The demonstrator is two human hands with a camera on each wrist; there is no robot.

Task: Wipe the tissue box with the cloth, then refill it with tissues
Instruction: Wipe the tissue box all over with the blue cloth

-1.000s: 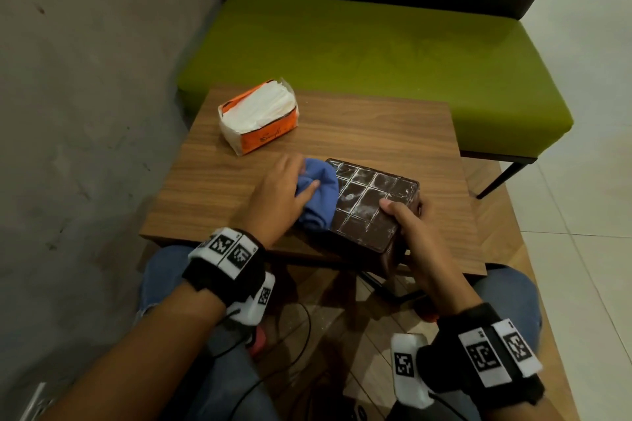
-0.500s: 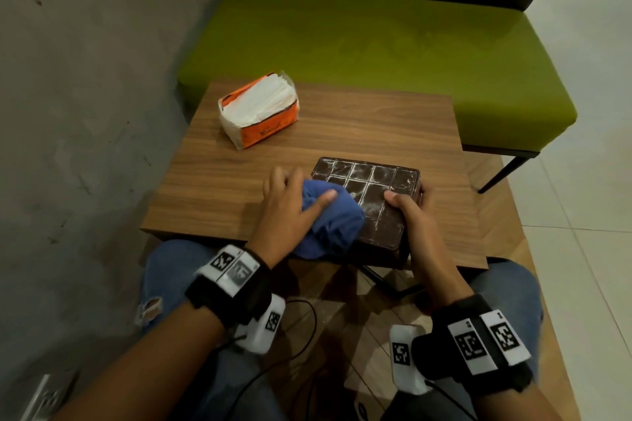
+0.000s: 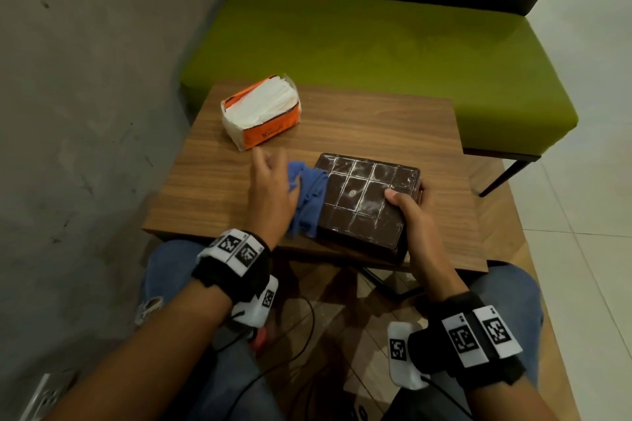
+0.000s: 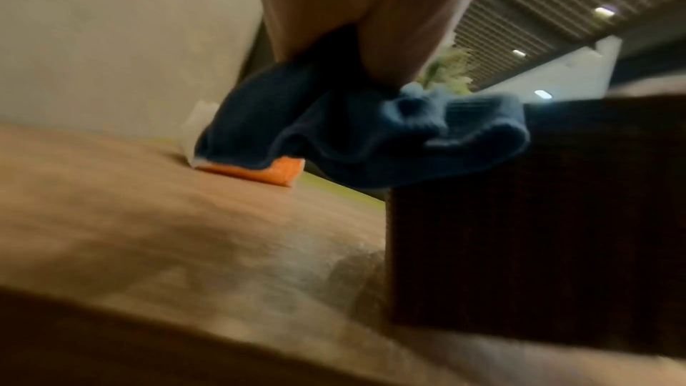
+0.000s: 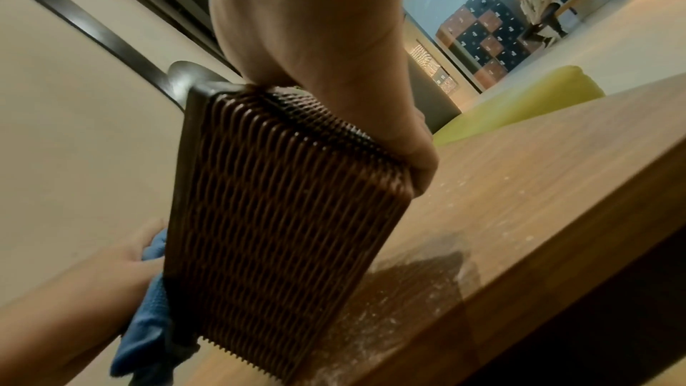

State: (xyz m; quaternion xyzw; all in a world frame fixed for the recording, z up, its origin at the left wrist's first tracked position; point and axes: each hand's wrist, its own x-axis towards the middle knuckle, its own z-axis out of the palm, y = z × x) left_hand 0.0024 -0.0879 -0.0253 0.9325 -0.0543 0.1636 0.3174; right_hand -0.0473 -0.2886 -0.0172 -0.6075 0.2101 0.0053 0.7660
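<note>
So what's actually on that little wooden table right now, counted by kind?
Tissue box, dark brown, held by the right hand: 1
Cloth, blue, under the left hand against the box's side: 1
Tissue pack, orange and white, opened: 1
Total: 3 things on the table.

Seen from above, the head camera looks forward and down over the whole wooden counter (image 3: pixel 359 123), toward the green bench (image 3: pixel 376 55) behind its far edge. The left wrist camera sits low at the counter's near edge, close under the blue cloth (image 4: pixel 371 134), facing the far-left corner. The right wrist camera, tilted, looks close along the tissue box (image 5: pixel 282 216); all three share this box.
</note>
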